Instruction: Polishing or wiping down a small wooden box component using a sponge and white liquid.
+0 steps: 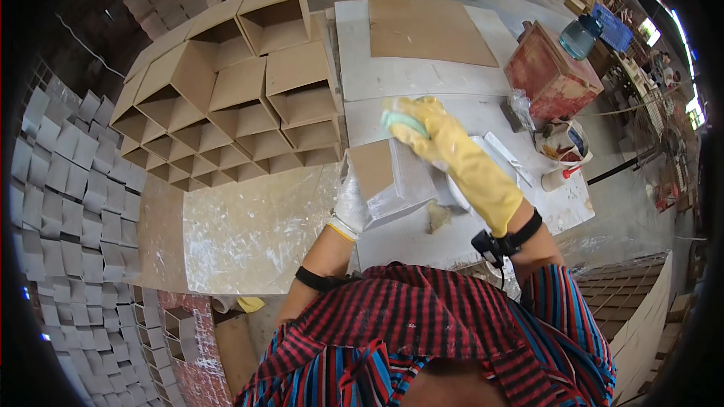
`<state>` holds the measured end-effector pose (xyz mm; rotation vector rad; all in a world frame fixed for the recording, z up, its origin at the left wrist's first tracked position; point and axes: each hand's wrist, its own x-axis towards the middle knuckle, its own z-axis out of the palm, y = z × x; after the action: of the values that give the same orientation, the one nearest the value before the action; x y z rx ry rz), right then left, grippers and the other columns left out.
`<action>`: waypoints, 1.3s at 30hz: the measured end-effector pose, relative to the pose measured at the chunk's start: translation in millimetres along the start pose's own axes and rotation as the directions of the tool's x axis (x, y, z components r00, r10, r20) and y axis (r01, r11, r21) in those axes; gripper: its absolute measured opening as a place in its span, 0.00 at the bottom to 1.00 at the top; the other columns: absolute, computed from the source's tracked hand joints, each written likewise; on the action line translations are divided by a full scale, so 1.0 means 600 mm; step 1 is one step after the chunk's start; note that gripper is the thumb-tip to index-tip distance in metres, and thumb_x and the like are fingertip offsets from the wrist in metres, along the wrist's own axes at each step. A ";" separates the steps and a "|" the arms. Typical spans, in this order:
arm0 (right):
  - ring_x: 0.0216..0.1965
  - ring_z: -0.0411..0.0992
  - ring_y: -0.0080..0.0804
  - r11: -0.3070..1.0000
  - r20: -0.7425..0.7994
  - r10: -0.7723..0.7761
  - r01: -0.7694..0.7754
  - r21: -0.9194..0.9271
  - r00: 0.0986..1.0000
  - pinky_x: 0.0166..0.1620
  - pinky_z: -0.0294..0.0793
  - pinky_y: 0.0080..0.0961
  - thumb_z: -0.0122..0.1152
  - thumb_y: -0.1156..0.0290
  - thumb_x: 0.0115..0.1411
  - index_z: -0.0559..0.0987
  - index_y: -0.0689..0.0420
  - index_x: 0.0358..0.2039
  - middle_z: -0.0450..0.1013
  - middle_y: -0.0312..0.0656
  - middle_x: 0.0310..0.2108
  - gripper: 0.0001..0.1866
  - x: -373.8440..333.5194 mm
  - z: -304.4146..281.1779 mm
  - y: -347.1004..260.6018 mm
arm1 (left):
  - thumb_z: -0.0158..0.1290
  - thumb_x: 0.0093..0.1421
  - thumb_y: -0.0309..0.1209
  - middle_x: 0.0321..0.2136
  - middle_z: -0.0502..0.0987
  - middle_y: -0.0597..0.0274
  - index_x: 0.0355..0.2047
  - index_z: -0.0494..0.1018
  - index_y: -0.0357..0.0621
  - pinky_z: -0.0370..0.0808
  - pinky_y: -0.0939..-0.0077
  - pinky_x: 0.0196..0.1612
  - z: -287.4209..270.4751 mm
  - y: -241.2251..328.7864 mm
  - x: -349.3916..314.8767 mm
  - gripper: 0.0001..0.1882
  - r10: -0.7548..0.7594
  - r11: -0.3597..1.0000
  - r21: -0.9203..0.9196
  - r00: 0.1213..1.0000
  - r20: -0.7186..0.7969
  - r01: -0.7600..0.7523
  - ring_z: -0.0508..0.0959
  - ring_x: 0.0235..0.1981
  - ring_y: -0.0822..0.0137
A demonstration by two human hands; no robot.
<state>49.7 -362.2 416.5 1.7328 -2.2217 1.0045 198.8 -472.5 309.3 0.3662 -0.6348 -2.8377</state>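
Observation:
My right hand (445,132), in a yellow rubber glove, is closed on a pale green sponge (403,120) above the far edge of a box (407,185). Whether the sponge touches the box is unclear. Brown board shows on part of the box, while other faces look whitish and glossy. My left hand (352,200), in a white glove with a yellow cuff, grips the left side of this box; its fingers are partly hidden. Partly behind my right forearm lies a white dish (458,192). A crumpled yellowish lump (439,216) sits near the box on the white board.
Stacked brown open boxes (237,94) stand at the left of the table. A cardboard sheet (426,28) lies at the back. On the right are a red stained crate (554,71) with a blue jug (580,36) and a bag (562,142). Grey boxes (72,196) pile up far left.

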 end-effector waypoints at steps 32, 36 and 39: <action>0.37 0.72 0.49 0.930 0.462 -0.362 0.349 0.117 0.810 0.40 0.74 0.42 0.55 0.60 0.58 0.70 0.45 0.54 0.74 0.48 0.38 0.22 -0.018 0.012 -0.124 | 0.43 0.64 0.51 0.49 0.71 0.60 0.55 0.63 0.45 0.72 0.69 0.51 -0.123 0.017 0.031 0.28 -0.058 0.976 0.218 0.960 0.274 -0.003 0.73 0.47 0.64; 0.36 0.73 0.50 0.963 0.463 -0.260 0.264 0.058 0.847 0.40 0.75 0.41 0.54 0.59 0.59 0.70 0.45 0.54 0.74 0.48 0.38 0.21 0.026 0.030 -0.110 | 0.40 0.66 0.46 0.49 0.72 0.58 0.55 0.63 0.43 0.73 0.66 0.51 -0.098 0.002 0.013 0.24 -0.161 0.985 0.071 0.986 0.037 0.158 0.73 0.49 0.61; 0.37 0.73 0.50 0.991 0.329 -0.106 0.129 -0.046 0.938 0.40 0.74 0.41 0.51 0.58 0.61 0.69 0.44 0.53 0.73 0.50 0.37 0.20 0.049 0.013 -0.053 | 0.44 0.64 0.48 0.49 0.71 0.62 0.56 0.62 0.45 0.73 0.68 0.49 -0.063 -0.021 0.019 0.26 -0.176 0.982 0.061 0.981 -0.077 0.181 0.73 0.47 0.66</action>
<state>71.3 -394.0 438.2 2.1023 -2.2681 0.6476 196.9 -479.2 268.6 0.5605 -0.7185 -2.9610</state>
